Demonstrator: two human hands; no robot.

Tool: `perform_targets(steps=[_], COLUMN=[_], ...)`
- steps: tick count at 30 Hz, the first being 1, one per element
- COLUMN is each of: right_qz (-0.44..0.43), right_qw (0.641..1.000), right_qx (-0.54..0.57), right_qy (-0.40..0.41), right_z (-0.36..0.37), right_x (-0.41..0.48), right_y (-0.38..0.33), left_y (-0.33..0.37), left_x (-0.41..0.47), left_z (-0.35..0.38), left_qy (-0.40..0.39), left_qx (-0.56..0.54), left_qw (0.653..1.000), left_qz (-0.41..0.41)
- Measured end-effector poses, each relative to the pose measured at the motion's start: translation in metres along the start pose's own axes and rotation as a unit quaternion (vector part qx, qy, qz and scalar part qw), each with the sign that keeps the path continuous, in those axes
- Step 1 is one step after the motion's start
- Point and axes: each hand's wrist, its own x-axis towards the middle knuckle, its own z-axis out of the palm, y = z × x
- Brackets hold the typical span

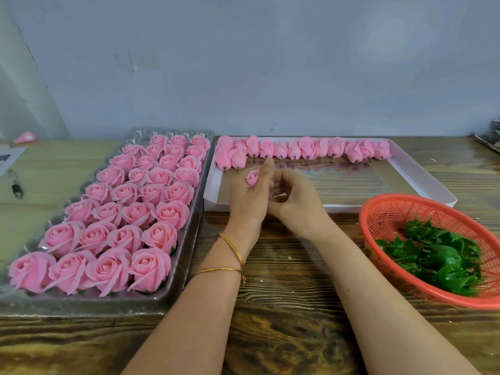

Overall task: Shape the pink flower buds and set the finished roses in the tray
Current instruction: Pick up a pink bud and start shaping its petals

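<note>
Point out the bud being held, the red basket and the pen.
bud (253,177): head view, on its outer petals.
red basket (387,220): head view, on the bare mesh of its inner wall.
pen (15,184): head view, on the middle of its barrel.

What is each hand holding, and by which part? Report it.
Left hand grips a bud by its base, tip showing. Right hand: fingers curled beside it; any hold cannot be told.
</note>
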Motion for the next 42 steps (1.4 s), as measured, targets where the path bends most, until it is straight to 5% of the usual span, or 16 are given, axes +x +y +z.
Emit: perform_targets(steps=[14, 23, 42], right_qz=[-0.015, 0.013, 0.014], right_qw=[0.996, 0.999, 0.999], right_qx=[0.021, 0.037, -0.022], right_qy=[-0.080, -0.018, -0.034], right_z=[-0.007, -0.002, -0.006], right_x=[-0.002, 0.001, 0.001], right_y=[-0.009, 0.000, -0.009], left_y=[0.003, 0.002, 0.003], left_x=[0.000, 0.001, -0.001], left_z=[-0.004, -0.002, -0.003], left_qy=[-0.016, -0.004, -0.015], left_qx=[0.037, -0.019, 0.050], left_qw=[0.998, 0.999, 0.999], left_qz=[-0.038, -0.042, -0.014])
